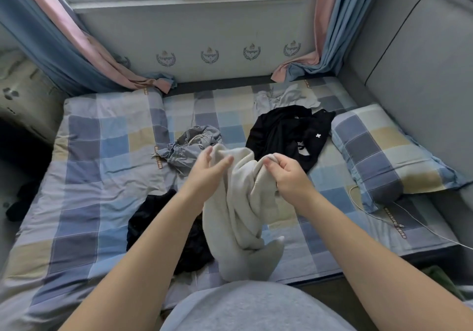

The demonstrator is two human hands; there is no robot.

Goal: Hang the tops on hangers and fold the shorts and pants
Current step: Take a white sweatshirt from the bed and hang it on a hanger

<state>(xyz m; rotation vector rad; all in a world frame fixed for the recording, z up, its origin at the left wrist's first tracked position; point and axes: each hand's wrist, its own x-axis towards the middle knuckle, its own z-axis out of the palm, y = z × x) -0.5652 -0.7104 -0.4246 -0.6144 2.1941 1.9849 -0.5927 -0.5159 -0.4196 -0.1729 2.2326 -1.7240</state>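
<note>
Centre of frame: we are holding a cream garment (240, 202) above the checked bed (102, 156). Our right hand (288, 174) is pinching its upper edge; our left hand (207, 169) is lying released, fingers straight, against the cloth. Grey shorts (194, 144) are lying just behind.

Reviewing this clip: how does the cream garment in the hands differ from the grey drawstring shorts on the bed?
The cream garment is pale and plain; the grey shorts show a drawstring. The cream garment hangs from the grip of the right hand; the grey shorts lie crumpled on the bed, untouched. Both are unfolded.
</note>
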